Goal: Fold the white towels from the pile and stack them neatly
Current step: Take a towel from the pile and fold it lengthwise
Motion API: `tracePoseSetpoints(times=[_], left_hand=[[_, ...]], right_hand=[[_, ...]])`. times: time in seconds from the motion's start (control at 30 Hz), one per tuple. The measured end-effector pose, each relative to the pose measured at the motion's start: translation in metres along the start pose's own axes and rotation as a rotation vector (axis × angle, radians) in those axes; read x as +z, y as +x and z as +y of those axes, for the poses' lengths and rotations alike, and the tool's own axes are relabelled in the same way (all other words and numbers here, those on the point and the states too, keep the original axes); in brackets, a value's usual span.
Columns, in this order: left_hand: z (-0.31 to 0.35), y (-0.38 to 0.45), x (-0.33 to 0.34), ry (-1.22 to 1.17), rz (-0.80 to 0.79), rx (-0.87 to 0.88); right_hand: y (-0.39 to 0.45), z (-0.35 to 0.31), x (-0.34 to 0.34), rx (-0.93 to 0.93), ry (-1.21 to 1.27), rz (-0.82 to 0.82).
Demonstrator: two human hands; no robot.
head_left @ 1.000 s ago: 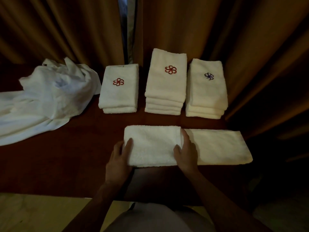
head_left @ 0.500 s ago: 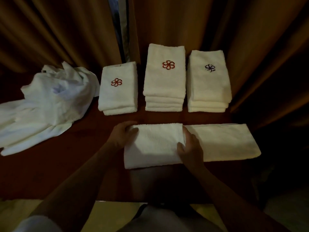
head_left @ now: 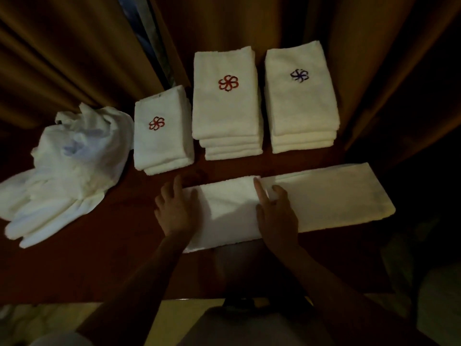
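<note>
A long white towel (head_left: 324,196) lies across the dark red table (head_left: 87,265), its left third folded over on itself. My left hand (head_left: 174,211) rests flat with spread fingers on the towel's left end. My right hand (head_left: 277,213) presses flat on the edge of the folded flap, index finger stretched along it. Behind stand three stacks of folded white towels: a low left stack (head_left: 162,136) and a taller middle stack (head_left: 227,108), both with a red flower emblem, and a right stack (head_left: 301,101) with a blue emblem. A crumpled pile of unfolded white towels (head_left: 67,171) lies at the left.
Brown curtains (head_left: 62,58) hang right behind the table, with a narrow gap of light between them. The table's near edge (head_left: 149,299) runs just in front of my body, pale floor below it.
My left hand slid from the towel's far left corner down onto its left end and lies flat. The right hand stayed on the fold edge. The camera view tilted.
</note>
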State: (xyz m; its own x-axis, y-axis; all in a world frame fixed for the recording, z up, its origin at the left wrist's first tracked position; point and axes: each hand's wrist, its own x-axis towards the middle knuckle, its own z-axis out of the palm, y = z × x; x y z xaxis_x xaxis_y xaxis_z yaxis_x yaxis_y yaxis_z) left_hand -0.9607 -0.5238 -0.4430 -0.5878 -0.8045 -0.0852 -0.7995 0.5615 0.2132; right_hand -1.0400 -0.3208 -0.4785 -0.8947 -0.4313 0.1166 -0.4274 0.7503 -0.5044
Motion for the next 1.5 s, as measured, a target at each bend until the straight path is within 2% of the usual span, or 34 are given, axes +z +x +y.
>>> tracePoseSetpoints(times=[0.17,0.37,0.47,0.53,0.6,0.67,0.73,0.77,0.83,0.93,1.07,1.2,1.4,1.5], left_hand=[[0.008,-0.041,0.024,0.033,-0.073,-0.018],[0.012,-0.023,0.023,0.214,-0.097,0.008],[0.039,-0.037,0.012,0.228,-0.04,0.167],[0.07,-0.062,0.016,0.178,-0.107,0.355],[0.091,-0.083,0.034,0.181,-0.213,0.424],[0.097,-0.088,0.05,0.168,-0.183,0.388],[0.093,-0.089,0.062,0.184,-0.122,0.372],[0.091,-0.088,0.064,0.199,-0.118,0.378],[0.09,-0.086,0.063,0.21,-0.105,0.4],[0.091,-0.083,0.063,0.212,-0.107,0.401],[0.09,-0.084,0.063,0.197,-0.108,0.392],[0.09,-0.084,0.06,0.187,-0.116,0.415],[0.081,-0.07,0.063,-0.141,-0.01,0.446],[0.069,-0.066,0.064,-0.169,0.086,0.541]], right_hand=[[-0.001,0.005,0.006,-0.015,-0.026,-0.03],[0.003,0.006,0.006,-0.05,-0.016,-0.071],[0.005,0.004,-0.001,-0.055,0.087,-0.157],[0.014,0.008,-0.017,-0.022,0.269,-0.216],[0.022,0.026,-0.037,0.029,0.423,-0.19],[0.03,0.058,-0.057,0.142,0.31,0.011],[0.037,0.101,-0.076,0.318,0.021,0.207],[0.039,0.122,-0.088,0.446,-0.057,0.18],[0.044,0.159,-0.109,0.661,-0.075,-0.033],[0.046,0.185,-0.123,0.774,0.197,-0.243],[0.052,0.185,-0.126,0.826,0.516,-0.184],[0.054,0.183,-0.138,0.91,0.783,-0.212],[0.059,0.147,-0.18,0.786,0.898,-0.169],[0.071,0.105,-0.182,0.733,0.941,-0.131]])
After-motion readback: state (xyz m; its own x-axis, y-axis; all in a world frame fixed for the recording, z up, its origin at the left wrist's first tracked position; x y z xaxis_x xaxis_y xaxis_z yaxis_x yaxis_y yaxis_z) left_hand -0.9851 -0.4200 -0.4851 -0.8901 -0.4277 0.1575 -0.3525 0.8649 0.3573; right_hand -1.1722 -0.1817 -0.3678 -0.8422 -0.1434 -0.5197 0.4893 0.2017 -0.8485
